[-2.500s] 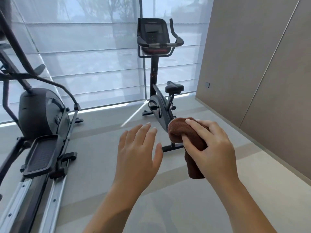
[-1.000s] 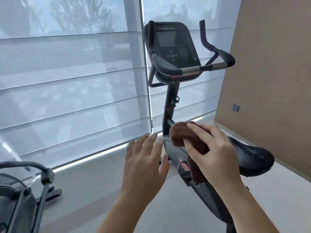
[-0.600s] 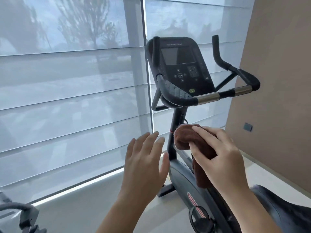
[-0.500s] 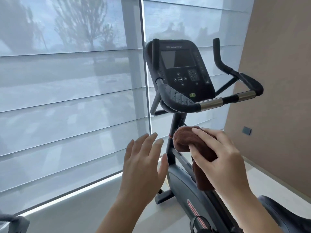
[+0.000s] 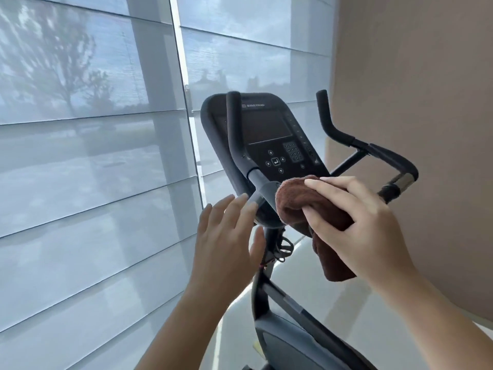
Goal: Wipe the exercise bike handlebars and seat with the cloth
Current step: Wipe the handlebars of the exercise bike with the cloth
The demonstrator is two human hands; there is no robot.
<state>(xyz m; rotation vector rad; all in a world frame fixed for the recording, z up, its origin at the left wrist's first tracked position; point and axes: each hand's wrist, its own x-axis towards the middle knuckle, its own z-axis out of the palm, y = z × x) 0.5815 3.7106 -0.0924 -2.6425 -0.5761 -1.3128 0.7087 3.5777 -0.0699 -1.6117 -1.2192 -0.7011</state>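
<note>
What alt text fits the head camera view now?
A right hand holds a brown cloth at the exercise bike's handlebars, just below the console. The open left hand is raised beside it, in front of sheer window blinds.

Printed in pale letters along the top of the console (image 5: 256, 148) of the exercise bike (image 5: 290, 345): a small logo and a slightly blurred brand name, seemingly "STAR TRAC". Below the dark screen (image 5: 266, 126), a return-arrow sign on the middle button (image 5: 276, 162). Keypad (image 5: 293, 152) characters too small to read.
</note>
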